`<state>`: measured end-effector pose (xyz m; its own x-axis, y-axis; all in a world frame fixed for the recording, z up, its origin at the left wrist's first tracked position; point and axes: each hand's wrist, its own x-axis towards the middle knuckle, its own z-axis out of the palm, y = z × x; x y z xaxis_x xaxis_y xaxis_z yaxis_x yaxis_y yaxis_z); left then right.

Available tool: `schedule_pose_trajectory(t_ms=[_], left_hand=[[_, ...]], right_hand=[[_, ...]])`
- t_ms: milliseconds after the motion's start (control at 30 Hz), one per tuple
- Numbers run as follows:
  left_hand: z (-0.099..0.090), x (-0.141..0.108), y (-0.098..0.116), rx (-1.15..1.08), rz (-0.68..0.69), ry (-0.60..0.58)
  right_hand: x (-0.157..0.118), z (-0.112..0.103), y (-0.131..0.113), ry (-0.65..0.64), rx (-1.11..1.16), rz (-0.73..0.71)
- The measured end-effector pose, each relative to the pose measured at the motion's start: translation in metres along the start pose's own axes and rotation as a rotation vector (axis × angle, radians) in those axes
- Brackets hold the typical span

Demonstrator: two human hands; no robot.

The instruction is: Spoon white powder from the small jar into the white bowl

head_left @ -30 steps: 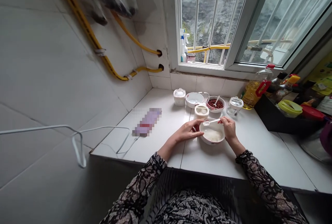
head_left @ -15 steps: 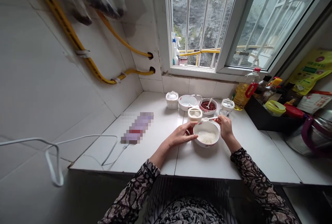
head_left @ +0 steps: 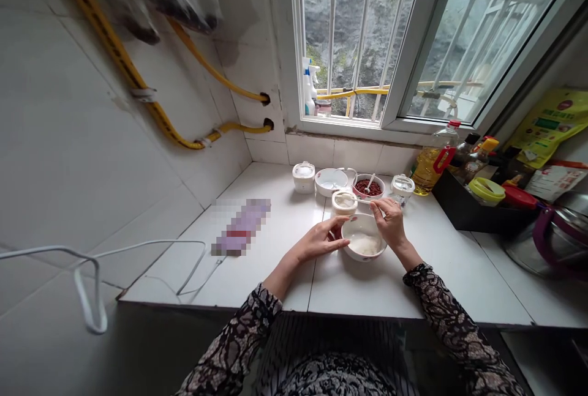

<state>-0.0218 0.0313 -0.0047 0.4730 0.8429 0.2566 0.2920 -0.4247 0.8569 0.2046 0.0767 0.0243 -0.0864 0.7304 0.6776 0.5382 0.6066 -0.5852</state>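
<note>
A white bowl with pale contents, which look like fine grains or powder, stands on the counter in front of me. My left hand grips its left rim between thumb and fingers. My right hand is above the bowl's right edge, fingers pinched on the handle of a small white spoon. The spoon's tip reaches left to the mouth of a cream jar, just behind the bowl; whether it is inside I cannot tell.
Behind stand a lidded white jar, a white bowl, a bowl of red beans and a clear-topped jar. An oil bottle and a black box of condiments are right; a blurred-out device with a cable lies left.
My right hand has moved left and turned inward over the bowl, and the spoon has gone from above the bowl's far rim to the cream jar. My left hand stays on the bowl.
</note>
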Motion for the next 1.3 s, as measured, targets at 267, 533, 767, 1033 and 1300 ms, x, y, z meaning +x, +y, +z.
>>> schedule_pose_trajectory(t_ms=[267, 533, 767, 1033, 1300], left_hand=[[-0.002, -0.001, 0.001, -0.011, 0.004, -0.012], [-0.002, -0.003, 0.001, -0.028, -0.009, -0.014], [-0.002, -0.003, 0.0, -0.025, -0.013, -0.016], [-0.002, -0.003, 0.0, -0.042, -0.014, -0.03], [-0.002, -0.003, 0.001, -0.043, -0.012, -0.034]], right_hand=[[0.001, -0.025, -0.005, 0.03, 0.139, 0.12], [-0.005, -0.013, -0.001, -0.304, -0.06, -0.105], [-0.007, -0.014, -0.003, -0.232, -0.083, -0.089], [-0.007, -0.016, -0.002, -0.213, -0.138, -0.137], [-0.008, -0.013, 0.0, -0.228, -0.132, -0.11]])
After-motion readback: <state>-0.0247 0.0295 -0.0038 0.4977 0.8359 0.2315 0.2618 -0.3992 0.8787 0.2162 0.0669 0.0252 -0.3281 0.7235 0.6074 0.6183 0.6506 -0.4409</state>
